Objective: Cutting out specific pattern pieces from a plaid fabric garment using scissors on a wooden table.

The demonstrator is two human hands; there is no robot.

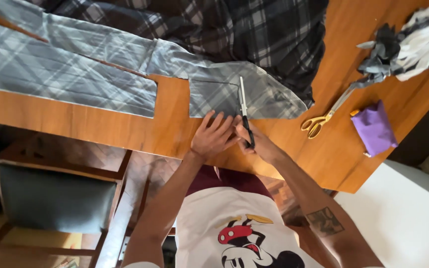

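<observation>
My left hand point(213, 136) lies flat, fingers spread, on the near edge of a grey plaid fabric piece point(269, 97) on the wooden table point(90, 121). My right hand point(254, 141) grips the black handle of a thin white-bladed tool point(243, 101). That blade points away from me, resting along the fabric. Both hands touch each other at the table's front edge.
A long grey plaid strip point(50, 74) covers the left of the table, dark plaid cloth point(254, 30) lies behind. Yellow-handled scissors point(323, 116), a purple pouch point(374, 128) and fabric scraps point(408, 44) sit on the right. A chair point(50, 198) stands below left.
</observation>
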